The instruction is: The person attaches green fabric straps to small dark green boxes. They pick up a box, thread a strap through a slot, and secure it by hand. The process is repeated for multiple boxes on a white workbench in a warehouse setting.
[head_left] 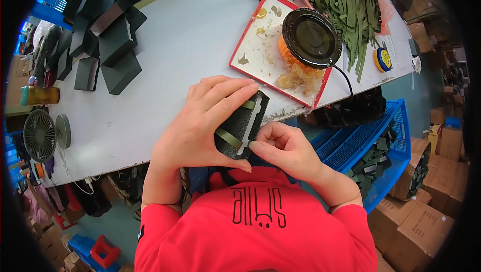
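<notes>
Pale grey tabletop (165,61) seen from the head camera, cluttered along its far edge. Near its front edge, a small dark box (241,124) gripped in the left hand (198,126), fingers (228,96) curled closed over the top face, thumb below. Long axis of the box tilted, running from lower left up to upper right, two olive ribbon bands crossing it. Just right of the box, the right hand (288,149), thumb and forefinger pinched narrowly on the ribbon end at the lower corner. Beyond the box, a red-rimmed tray (245,46) smeared with glue, carrying a round black-topped pot (310,37). Farther behind, a heap of green ribbon strips (345,1). Far left of the box, stacked dark boxes (107,36) and a small fan (40,134). Right of the box, off the tabletop, a blue crate (371,146).
</notes>
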### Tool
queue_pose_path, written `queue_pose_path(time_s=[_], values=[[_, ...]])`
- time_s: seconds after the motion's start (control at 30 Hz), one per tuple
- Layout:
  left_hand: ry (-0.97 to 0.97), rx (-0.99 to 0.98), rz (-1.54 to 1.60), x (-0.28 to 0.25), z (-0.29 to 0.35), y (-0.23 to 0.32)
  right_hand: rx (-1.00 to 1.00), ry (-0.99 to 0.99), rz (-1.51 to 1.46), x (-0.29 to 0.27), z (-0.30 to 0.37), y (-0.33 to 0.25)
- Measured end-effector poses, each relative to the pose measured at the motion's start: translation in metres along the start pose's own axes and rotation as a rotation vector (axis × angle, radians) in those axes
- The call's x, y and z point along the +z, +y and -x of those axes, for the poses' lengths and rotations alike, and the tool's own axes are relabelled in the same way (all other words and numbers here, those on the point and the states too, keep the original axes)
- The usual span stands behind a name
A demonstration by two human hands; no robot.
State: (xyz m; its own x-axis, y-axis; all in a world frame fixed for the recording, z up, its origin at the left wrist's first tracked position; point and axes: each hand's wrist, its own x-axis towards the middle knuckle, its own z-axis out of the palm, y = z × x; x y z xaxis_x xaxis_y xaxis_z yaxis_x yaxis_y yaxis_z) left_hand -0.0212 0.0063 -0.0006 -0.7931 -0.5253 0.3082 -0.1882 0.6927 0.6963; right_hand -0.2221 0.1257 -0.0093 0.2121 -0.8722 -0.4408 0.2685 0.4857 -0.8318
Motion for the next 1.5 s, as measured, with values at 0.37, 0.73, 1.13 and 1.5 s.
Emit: queue_pose_path(time_s=[0.37, 0.73, 1.13, 1.5], values=[[-0.047, 0.040, -0.107, -0.001, -0.003, 0.006, 0.039, -0.020, 0.095, -0.003, -0.006, 0.004], [-0.094, 0.060, -0.346, 0.007, -0.002, 0.017, 0.292, -0.169, 0.351, -0.019, -0.023, -0.001], [0.132, -0.008, -0.279, 0.003, 0.000, 0.005, -0.719, -0.074, 0.223, -0.037, 0.011, 0.038], [0.075, -0.007, -0.221, 0.009, 0.001, 0.014, -0.259, 0.222, -0.720, -0.024, 0.012, 0.052]])
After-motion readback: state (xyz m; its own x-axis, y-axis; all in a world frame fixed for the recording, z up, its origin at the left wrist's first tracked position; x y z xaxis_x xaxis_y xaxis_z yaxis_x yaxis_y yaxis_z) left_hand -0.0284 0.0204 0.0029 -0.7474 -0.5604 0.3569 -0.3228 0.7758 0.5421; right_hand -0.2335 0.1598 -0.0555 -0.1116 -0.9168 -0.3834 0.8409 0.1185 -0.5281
